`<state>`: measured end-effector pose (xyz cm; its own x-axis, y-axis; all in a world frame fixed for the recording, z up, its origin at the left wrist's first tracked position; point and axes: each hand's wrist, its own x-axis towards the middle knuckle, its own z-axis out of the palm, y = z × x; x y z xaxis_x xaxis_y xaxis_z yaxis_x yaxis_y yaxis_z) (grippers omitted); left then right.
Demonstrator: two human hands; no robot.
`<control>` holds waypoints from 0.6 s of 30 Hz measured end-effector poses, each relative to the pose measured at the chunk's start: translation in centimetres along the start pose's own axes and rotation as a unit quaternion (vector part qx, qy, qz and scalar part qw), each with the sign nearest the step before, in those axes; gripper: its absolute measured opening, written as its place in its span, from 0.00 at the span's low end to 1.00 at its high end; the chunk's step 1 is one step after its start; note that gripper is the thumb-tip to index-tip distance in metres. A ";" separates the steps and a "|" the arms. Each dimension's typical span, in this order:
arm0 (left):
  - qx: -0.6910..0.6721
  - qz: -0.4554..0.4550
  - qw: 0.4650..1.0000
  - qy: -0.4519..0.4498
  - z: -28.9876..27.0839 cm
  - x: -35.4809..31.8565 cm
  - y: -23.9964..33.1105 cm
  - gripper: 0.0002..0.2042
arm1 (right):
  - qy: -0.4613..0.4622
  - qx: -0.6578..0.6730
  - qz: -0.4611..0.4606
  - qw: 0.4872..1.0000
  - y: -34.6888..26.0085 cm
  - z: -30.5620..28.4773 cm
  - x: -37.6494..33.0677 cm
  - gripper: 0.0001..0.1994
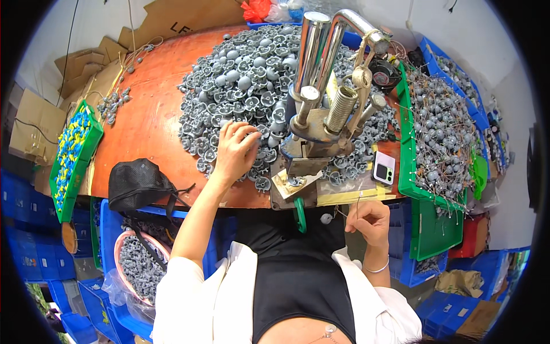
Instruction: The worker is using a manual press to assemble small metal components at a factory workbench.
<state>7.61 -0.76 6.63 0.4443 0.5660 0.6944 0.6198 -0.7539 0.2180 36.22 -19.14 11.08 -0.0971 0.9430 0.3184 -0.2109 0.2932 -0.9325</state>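
Observation:
My left hand (235, 152) reaches onto the near edge of a heap of grey plastic caps (243, 74), its fingers curled round what looks like one grey cap. Low at the table's front edge, my right hand (369, 223) is closed in a pinch on a thin wire. Beside its fingertips hangs a small grey ball (326, 218), apparently on that wire. Between the hands stands a metal hand press (312, 123) with chrome posts, a coiled spring and a bent lever. At its base lies a small grey piece (297, 181) on a pale, worn pad.
A green tray (405, 137) of wired grey balls stands right, near a phone (383, 168). At left are a green tray (86, 150) of yellow and blue pieces and a black mesh bag (137, 183). Below the table, a pink basin (121, 261) holds grey parts. A green handle (299, 215) juts out.

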 end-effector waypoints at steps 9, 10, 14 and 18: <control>0.102 -0.091 0.981 -0.134 1.6 1.5 0.3 0.05 | -0.005 -0.004 0.012 1.000 -0.1 0.3 0.1 0.08; 0.129 -0.098 0.972 -0.167 1.8 1.8 0.3 0.06 | -0.002 -0.016 0.015 1.000 -0.1 0.3 0.1 0.08; 0.170 -0.136 0.952 -0.214 2.3 3.3 0.5 0.04 | -0.011 -0.047 0.003 0.999 -0.3 0.3 0.1 0.07; 0.224 -0.132 0.942 -0.212 3.2 3.0 0.9 0.05 | -0.010 -0.063 0.006 0.998 -0.7 0.3 0.0 0.06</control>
<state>11.60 1.32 6.71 0.3966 0.8679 0.2990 0.9134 -0.4057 -0.0339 36.06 -19.35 11.75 -0.1194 0.9436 0.3088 -0.0852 0.3002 -0.9501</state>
